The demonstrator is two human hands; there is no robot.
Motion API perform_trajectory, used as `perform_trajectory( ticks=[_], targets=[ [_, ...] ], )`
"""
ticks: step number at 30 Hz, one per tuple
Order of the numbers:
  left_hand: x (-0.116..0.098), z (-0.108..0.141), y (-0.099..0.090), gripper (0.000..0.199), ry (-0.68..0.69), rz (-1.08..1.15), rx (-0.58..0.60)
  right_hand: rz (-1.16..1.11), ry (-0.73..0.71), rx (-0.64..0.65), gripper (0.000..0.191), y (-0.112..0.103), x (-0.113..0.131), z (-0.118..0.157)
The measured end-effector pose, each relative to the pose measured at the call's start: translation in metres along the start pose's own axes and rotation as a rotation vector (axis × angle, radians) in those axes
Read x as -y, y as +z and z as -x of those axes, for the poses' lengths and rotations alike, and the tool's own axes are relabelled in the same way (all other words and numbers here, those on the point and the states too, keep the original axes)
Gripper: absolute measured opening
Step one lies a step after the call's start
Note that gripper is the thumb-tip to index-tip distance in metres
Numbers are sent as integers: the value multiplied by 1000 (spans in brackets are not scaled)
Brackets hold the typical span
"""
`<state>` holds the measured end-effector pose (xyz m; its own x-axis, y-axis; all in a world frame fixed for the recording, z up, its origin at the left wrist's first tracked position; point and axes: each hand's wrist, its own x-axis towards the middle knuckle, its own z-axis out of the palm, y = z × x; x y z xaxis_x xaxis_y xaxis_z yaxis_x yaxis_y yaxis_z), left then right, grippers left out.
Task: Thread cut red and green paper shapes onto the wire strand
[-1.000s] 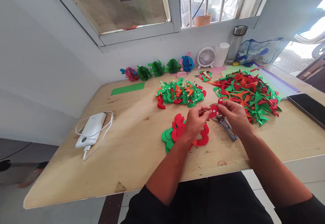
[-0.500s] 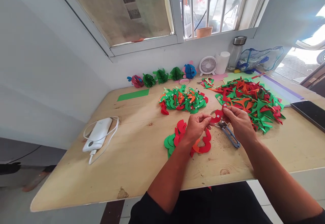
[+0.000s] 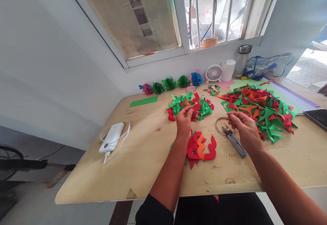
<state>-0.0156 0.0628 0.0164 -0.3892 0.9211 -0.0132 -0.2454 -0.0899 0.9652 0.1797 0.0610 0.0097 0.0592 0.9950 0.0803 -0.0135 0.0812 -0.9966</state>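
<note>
My left hand (image 3: 186,120) pinches a curved red paper cutout (image 3: 196,99) that carries small white squares. It hovers over the front of a heap of green, red and orange cutouts (image 3: 182,104). My right hand (image 3: 244,128) is closed, thumb against fingers, and whatever it might hold is too small to make out. Close beside it, thread snips (image 3: 235,142) lie on the table across a thin metal ring (image 3: 217,126). Below my left hand is a second stack of wavy red and orange cutouts (image 3: 211,151), partly hidden by my forearm.
A large heap of paper scraps (image 3: 263,109) spreads on the right beside a phone (image 3: 316,117). A power bank (image 3: 113,137) with its cable lies left. Folded paper figures (image 3: 169,83), a fan (image 3: 214,73) and a bottle (image 3: 242,61) line the wall.
My left hand has moved away from my right, up and left to the heap, taking the red cutout with it. My right hand has let go of the cutout. The view has shifted.
</note>
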Motion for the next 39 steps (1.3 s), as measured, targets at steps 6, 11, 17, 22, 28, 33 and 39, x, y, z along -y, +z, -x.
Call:
perform_trajectory(
  ticks=[6,11,17,22,28,33,39],
  targets=[
    [-1,-25,-11,30,-189,-176,-63,-9,13,15,27,-1,0,-1],
    [3,-6,-32,18,-122,-280,-104,-36,22,21,25,-1,1,-1],
    [10,45,-46,11,143,-621,60,4,8,23,19,2,3,0],
    [21,89,-33,12,413,-1057,257,85,7,31,18,2,0,-2],
    [38,118,-15,23,556,-1380,318,242,-140,4,18,3,-11,-5],
    [49,125,-15,16,551,-1357,225,519,-293,-73,17,3,-12,-1],
    [54,124,-13,12,585,-1323,191,748,-474,-106,17,3,-16,3]
  ],
)
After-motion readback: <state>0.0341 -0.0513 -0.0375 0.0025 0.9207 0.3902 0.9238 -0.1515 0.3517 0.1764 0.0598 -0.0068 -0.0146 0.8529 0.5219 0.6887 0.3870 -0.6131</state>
